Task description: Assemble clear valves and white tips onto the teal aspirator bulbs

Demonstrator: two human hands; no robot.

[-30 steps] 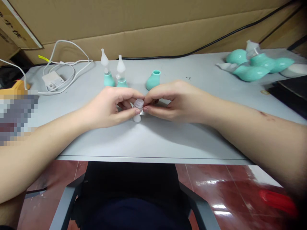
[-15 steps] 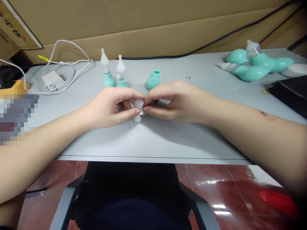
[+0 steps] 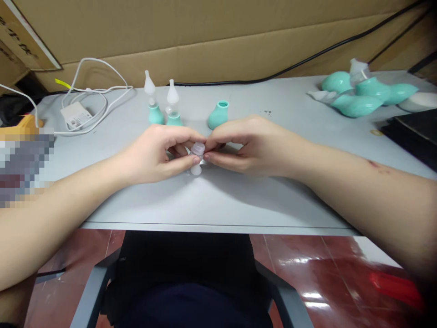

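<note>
Comparing with the last second, we note almost no change: hands and clear piece (image 3: 198, 148) keep their pose, only the view shifts slightly. We read this as a steady hold or fine fingertip work, with no visible progress.

Grip: our left hand (image 3: 153, 155) pinches the piece narrowly between thumb and fingers. Our right hand (image 3: 254, 146), also narrow, meets its right side; whether it pinches or merely presses, we cannot tell.

Piece sits between both sets of fingertips, over the desk (image 3: 290, 202). Long axis looks near upright: round clear end up, white end (image 3: 195, 170) down, slightly towards us. Contact with desk unclear.

Beyond the grip, an open teal bulb (image 3: 217, 117); beyond and left, two white nozzles (image 3: 149, 85) on teal bases (image 3: 156, 115).
</note>
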